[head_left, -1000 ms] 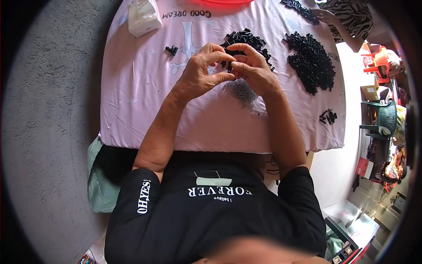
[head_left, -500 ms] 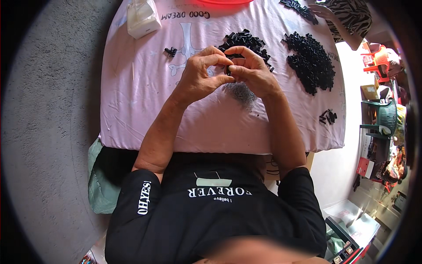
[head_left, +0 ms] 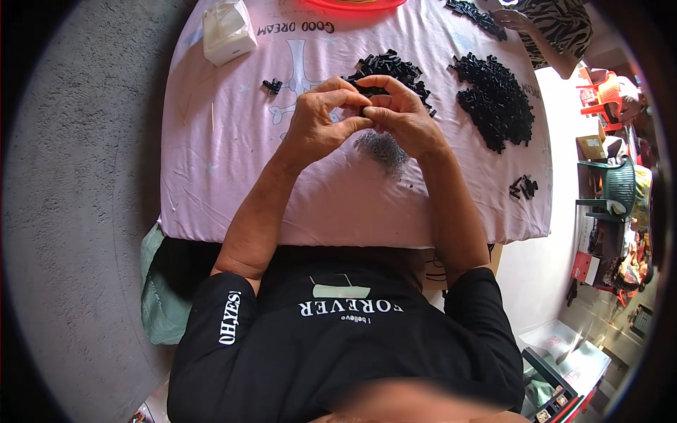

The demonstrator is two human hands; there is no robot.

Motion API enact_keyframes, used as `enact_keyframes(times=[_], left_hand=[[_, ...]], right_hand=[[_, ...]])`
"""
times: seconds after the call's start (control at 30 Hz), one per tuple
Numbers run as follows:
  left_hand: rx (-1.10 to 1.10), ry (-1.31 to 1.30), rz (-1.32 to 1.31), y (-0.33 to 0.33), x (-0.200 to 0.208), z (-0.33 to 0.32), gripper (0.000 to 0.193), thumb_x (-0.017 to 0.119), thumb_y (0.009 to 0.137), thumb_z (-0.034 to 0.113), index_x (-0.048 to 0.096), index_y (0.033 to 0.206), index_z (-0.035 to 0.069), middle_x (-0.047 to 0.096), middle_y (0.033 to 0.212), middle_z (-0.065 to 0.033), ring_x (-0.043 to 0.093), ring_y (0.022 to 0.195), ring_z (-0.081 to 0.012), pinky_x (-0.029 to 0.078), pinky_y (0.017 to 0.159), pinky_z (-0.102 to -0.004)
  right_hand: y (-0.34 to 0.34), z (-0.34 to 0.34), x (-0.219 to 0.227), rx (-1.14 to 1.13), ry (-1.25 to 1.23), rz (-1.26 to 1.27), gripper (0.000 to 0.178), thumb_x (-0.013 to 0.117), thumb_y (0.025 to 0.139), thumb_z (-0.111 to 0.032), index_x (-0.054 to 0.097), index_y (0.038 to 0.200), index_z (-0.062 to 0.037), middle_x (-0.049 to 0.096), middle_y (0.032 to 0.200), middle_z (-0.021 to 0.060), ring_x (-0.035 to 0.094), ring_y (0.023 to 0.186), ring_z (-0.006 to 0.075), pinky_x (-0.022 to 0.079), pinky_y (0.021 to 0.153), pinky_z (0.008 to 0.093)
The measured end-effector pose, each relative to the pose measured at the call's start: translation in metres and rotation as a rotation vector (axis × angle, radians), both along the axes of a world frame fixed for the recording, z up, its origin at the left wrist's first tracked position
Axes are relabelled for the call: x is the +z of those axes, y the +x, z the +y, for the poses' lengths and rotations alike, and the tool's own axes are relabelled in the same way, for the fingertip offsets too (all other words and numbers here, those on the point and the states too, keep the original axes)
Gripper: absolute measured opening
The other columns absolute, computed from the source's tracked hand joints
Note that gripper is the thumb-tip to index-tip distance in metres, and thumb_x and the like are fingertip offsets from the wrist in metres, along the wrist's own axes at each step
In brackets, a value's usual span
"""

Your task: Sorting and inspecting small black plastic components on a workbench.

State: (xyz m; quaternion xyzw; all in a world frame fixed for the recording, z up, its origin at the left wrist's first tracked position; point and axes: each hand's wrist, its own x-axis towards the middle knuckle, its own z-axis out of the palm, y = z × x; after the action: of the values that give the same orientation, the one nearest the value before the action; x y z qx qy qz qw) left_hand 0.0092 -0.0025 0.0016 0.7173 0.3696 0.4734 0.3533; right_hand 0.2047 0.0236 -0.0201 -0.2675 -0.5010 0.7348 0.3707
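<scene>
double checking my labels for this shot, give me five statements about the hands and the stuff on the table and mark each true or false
1. The left hand and right hand meet at a small dark piece. True.
2. The tablecloth is green. False: the tablecloth is pink.
3. A grey heap lies on the near side of the black pile. True.
4. The white packet stands at the far right. False: the white packet is at the far left.
5. Another person's hand is by black pieces at the far right. True.
</scene>
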Motion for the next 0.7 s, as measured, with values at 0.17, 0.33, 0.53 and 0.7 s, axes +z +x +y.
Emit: enact_keyframes(times=[0.17, 0.33, 0.53, 0.7], left_hand=[[0.084, 0.033, 0.014, -0.01, -0.011, 0.01, 0.027, 0.083, 0.073, 0.003, 0.072, 0.097, 0.002, 0.064, 0.093, -0.0045, 0.062, 0.082, -0.0134, 0.052, 0.077, -0.0275], [0.576, 0.2, 0.236, -0.037, -0.011, 0.024, 0.028, 0.083, 0.07, 0.004, 0.071, 0.095, 0.004, 0.066, 0.091, -0.0084, 0.064, 0.082, -0.0218, 0.052, 0.076, -0.0323], [0.823, 0.23, 0.646, -0.067, -0.041, 0.032, 0.032, 0.082, 0.071, 0.017, 0.072, 0.099, 0.007, 0.067, 0.097, -0.0079, 0.063, 0.095, -0.0276, 0.051, 0.085, -0.0405], [0.881, 0.33, 0.543, -0.057, -0.037, 0.032, 0.031, 0.078, 0.071, 0.012, 0.072, 0.102, 0.009, 0.065, 0.104, -0.0089, 0.06, 0.1, -0.032, 0.049, 0.087, -0.041]], right_hand=[[-0.002, 0.001, 0.007, -0.177, -0.044, -0.1, 0.04, 0.069, 0.093, -0.016, 0.056, 0.129, -0.005, 0.071, 0.092, 0.0047, 0.06, 0.074, 0.006, 0.047, 0.065, 0.0193], [0.026, 0.022, -0.008, -0.665, 0.045, 0.017, 0.013, 0.069, 0.093, -0.015, 0.066, 0.099, -0.0044, 0.068, 0.077, 0.0049, 0.057, 0.06, 0.0067, 0.042, 0.053, 0.0203], [0.036, 0.029, -0.007, -0.888, 0.109, -0.007, 0.008, 0.067, 0.094, -0.012, 0.065, 0.097, -0.0046, 0.068, 0.078, 0.004, 0.057, 0.061, 0.0063, 0.043, 0.055, 0.0193], [0.036, 0.029, -0.001, -1.218, 0.475, -0.047, 0.008, 0.064, 0.096, -0.009, 0.065, 0.103, -0.0043, 0.07, 0.085, 0.0059, 0.06, 0.068, 0.0079, 0.045, 0.06, 0.0213]])
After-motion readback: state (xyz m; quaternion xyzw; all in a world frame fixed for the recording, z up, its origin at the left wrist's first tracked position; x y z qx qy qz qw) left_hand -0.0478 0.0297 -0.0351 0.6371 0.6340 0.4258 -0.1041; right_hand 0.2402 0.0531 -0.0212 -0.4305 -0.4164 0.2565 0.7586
